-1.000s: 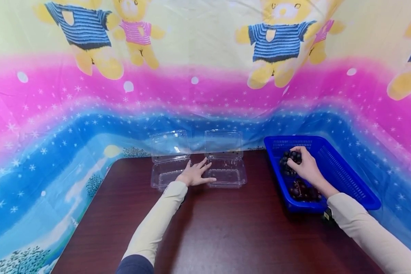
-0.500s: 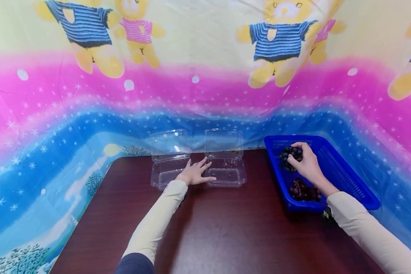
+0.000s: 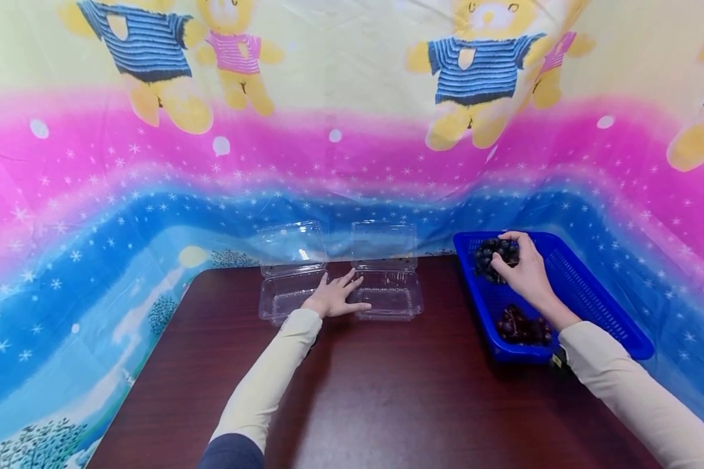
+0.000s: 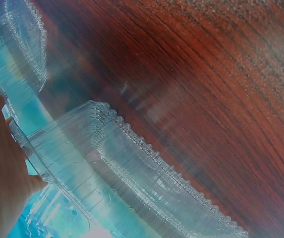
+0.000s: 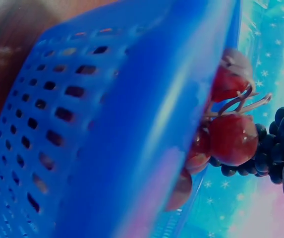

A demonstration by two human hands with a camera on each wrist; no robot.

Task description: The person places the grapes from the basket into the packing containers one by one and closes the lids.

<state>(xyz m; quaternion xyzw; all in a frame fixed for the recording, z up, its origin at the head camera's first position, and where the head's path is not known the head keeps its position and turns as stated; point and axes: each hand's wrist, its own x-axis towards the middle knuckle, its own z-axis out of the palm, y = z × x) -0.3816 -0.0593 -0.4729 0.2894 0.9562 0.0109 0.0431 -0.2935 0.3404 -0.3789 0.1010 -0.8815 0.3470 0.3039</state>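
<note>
In the head view my right hand [image 3: 527, 272] pinches a bunch of dark grapes [image 3: 493, 255] between thumb and fingers, over the far left part of the blue basket [image 3: 598, 306]. A bunch of red grapes [image 3: 522, 326] lies at the basket's near end; the right wrist view shows its red berries [image 5: 233, 139] and stem close up. My left hand [image 3: 331, 298] spreads its fingers across the adjoining rims of two clear plastic clamshell boxes, the left box [image 3: 281, 296] and the right box [image 3: 390, 293]. Both lids stand raised at the back.
The dark wooden table [image 3: 375, 391] spreads in front of the boxes and the basket. A printed cloth [image 3: 328, 163] with bears hangs behind, close to the raised lids and the basket's far side.
My right hand has moved slightly up and away with the dark grapes, and a wider gap shows between them and the red bunch. The left hand has stayed in place.
</note>
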